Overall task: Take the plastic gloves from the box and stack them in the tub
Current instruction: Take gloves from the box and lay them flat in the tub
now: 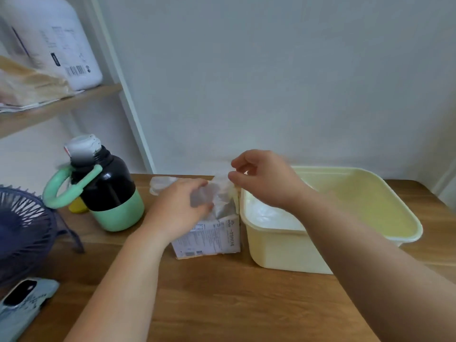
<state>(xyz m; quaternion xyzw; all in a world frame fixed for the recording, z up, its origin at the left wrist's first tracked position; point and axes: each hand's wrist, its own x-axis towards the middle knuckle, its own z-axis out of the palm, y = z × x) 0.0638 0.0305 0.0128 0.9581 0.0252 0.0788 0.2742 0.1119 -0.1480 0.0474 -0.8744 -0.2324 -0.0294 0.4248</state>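
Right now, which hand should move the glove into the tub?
Right. The right hand pinches the thin clear plastic glove beside the pale yellow plastic tub; the left hand rests on the white cardboard box.

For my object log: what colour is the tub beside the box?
The tub is pale yellow, seen best in the head view.

The left grip (180, 206) covers the top of the box (209, 239) and hides its opening. Whether its fingertips pinch plastic or only press down cannot be told. The glove (222, 191) above the box is a blurred, see-through smear without a clear outline. Print on the box front is too small to read. Right of the box, a forearm hides part of the white pile in the tub (283, 250). Far left of the box, the fan (22, 230) and phone (22, 302) are cut off.
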